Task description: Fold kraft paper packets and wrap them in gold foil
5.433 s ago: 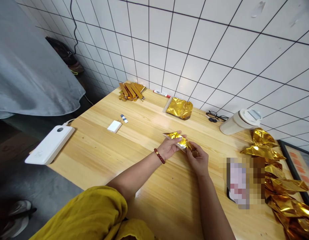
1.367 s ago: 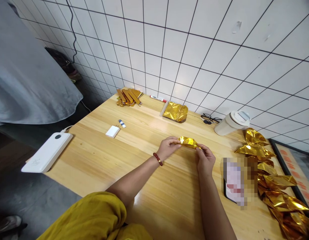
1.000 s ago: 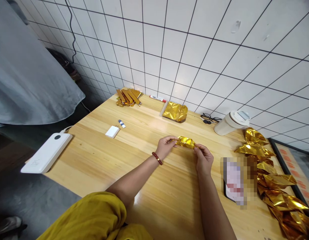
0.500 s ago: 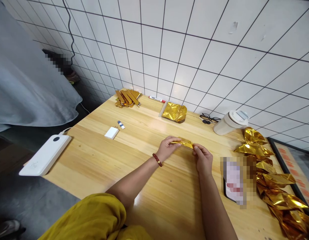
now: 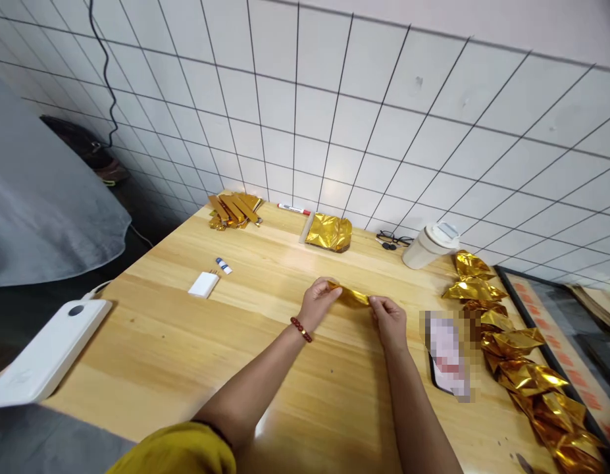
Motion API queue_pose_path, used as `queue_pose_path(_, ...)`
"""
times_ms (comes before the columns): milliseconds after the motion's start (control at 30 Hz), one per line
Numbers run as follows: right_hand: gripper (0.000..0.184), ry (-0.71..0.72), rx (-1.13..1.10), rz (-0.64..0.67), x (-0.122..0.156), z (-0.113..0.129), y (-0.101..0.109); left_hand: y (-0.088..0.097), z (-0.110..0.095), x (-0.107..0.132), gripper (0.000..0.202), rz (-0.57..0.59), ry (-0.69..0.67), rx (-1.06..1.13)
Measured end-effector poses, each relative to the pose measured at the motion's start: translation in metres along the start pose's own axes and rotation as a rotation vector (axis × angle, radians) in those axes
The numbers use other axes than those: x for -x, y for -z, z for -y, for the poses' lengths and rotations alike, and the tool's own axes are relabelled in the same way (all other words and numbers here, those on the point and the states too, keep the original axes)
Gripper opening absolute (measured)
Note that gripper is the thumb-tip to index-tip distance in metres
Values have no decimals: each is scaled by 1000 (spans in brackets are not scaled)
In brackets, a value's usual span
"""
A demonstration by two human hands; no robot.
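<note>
A folded strip of gold foil paper (image 5: 355, 298) stretches between my two hands over the middle of the wooden table (image 5: 285, 368). My left hand (image 5: 318, 301), with a dark red bead bracelet at the wrist, pinches the strip's left end. At its right end, the thumb and fingers of my right hand (image 5: 387, 317) are closed on the foil. Behind my hands lies a stack of gold foil sheets (image 5: 329, 232) near the wall. Several folded gold foil pieces (image 5: 514, 345) stand in a row along the table's right side.
Flat gold strips (image 5: 235, 209) are piled at the back left, near a red-and-white marker (image 5: 293, 209). A white adapter (image 5: 204, 285) and power bank (image 5: 52, 352) lie left. Glasses (image 5: 393, 238), a white tumbler (image 5: 430, 246) and a phone (image 5: 447, 355) are right.
The view has shifted, so the table items appear farther left. The foil strip has tilted between my hands, showing a broader, darker face; both hands still hold its ends.
</note>
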State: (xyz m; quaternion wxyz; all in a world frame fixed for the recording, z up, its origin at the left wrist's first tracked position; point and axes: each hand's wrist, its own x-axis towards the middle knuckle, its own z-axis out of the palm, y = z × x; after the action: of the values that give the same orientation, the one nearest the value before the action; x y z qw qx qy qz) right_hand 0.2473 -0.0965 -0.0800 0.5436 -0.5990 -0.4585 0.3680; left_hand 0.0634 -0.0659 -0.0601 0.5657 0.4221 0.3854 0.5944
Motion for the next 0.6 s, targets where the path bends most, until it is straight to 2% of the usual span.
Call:
queue_pose_path(100,39,54,118,45,1,11,1,0,-1,-1,37,-9,188,154)
queue_pose_path(167,38,94,159,-19,-11,26,10,0,0,-2,41,-46,239,197)
queue_pose_path(200,40,115,158,-108,-23,36,18,0,0,-3,43,-62,244,200)
queue_pose_path(300,62,210,189,-380,-74,73,48,-2,1,-4,45,-68,239,185)
queue_pose_path(367,79,257,307,-519,-114,96,69,-3,1,-5,45,-58,241,183)
queue_pose_path(433,100,191,502,-591,-149,112,83,-3,2,-5,45,-60,247,191)
queue_pose_path(500,114,76,684,-544,-175,118,91,-3,2,-6,45,-71,253,202)
queue_pose_path(600,121,-78,785,-420,-197,115,96,-2,4,-8,44,-77,257,211)
